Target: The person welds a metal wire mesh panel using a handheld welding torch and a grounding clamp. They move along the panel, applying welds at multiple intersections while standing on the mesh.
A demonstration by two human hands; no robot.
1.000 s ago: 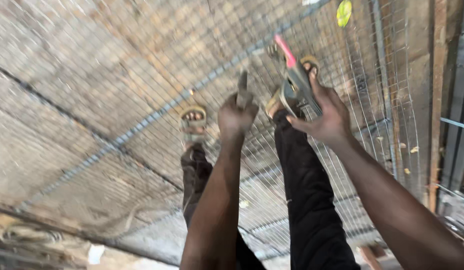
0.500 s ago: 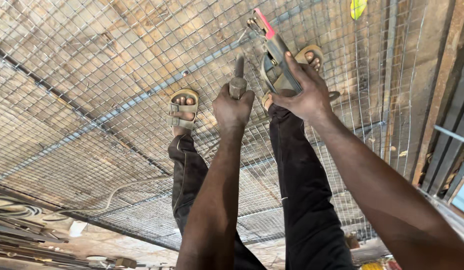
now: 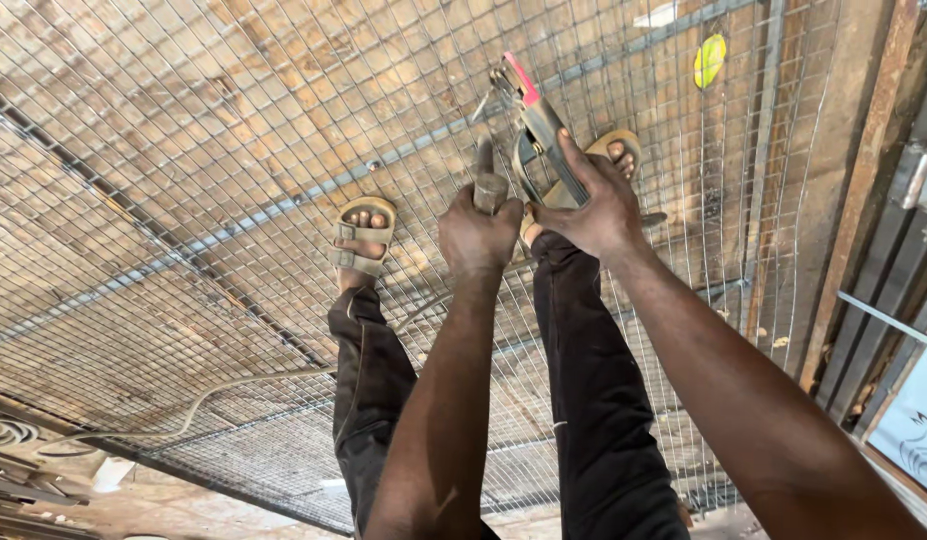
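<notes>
Over wire mesh (image 3: 184, 200), right hand (image 3: 594, 205) grips welding holder (image 3: 534, 120) beside left hand (image 3: 479, 235).

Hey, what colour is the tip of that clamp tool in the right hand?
Pinkish red, on the end of the grey metal clamp tool held by the right hand; head view.

A grey metal clamp-like tool (image 3: 537, 135) with a pink-red tip is seen upper centre of the frame, tilted, tip toward upper left. A short dark metal piece (image 3: 488, 180) is held upright just left of it, over wire mesh (image 3: 204, 150).
</notes>
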